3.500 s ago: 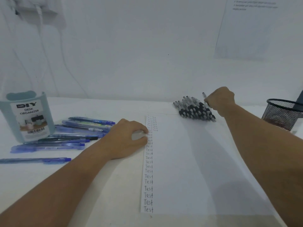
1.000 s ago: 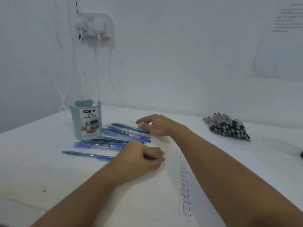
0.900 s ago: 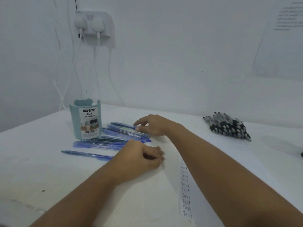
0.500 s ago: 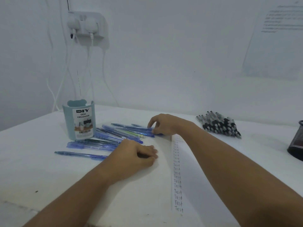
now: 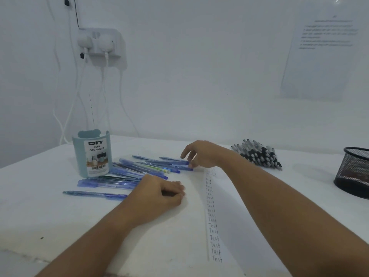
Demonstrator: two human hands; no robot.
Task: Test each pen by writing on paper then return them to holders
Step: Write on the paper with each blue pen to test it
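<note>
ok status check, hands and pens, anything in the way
Right hand reaching across, fingertips on a blue pen in the scattered row. Left hand loosely curled, resting beside the test paper. Nothing blocking.

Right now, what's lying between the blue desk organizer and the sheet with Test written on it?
In the head view, the loose blue pens lie scattered between the desk organizer and the paper, with the left hand resting there too.
</note>
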